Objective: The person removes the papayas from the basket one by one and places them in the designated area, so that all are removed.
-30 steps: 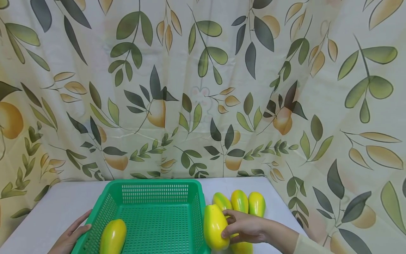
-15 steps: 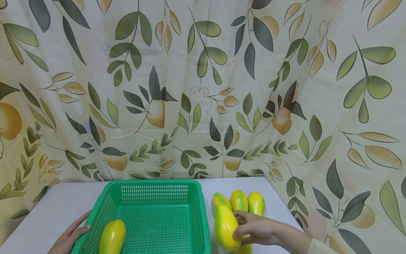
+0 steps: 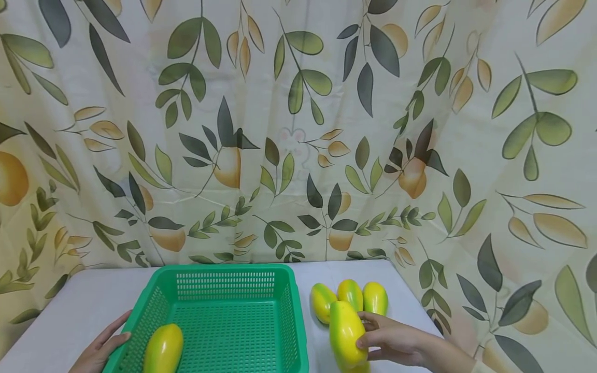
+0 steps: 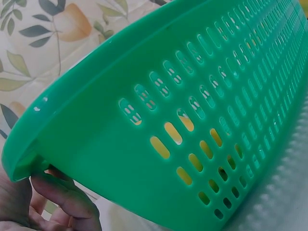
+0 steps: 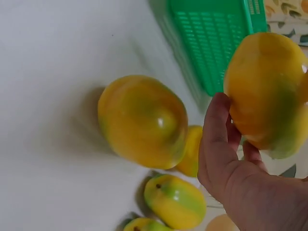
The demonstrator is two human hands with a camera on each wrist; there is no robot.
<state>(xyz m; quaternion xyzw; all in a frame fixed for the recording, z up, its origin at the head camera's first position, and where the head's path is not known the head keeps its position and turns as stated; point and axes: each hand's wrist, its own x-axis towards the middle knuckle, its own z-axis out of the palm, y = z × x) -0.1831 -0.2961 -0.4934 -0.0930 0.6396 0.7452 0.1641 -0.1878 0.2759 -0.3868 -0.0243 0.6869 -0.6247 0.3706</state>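
Note:
My right hand grips a yellow-green papaya, its thumb on the near side and fingers behind. The papaya stands upright to the right of the green plastic basket. In the right wrist view the held papaya is raised above the table, close to the camera. My left hand holds the basket's left side; in the left wrist view its fingers curl under the basket rim. One papaya lies inside the basket at the left.
Three papayas, the middle one among them, lie at the back right of the white table. Another papaya lies on the table, partly hidden behind the held one in the head view. A leaf-patterned curtain hangs behind.
My right hand has moved right with the papaya, from beside the basket's right wall to in front of the table's papayas. The left hand stays at the basket.

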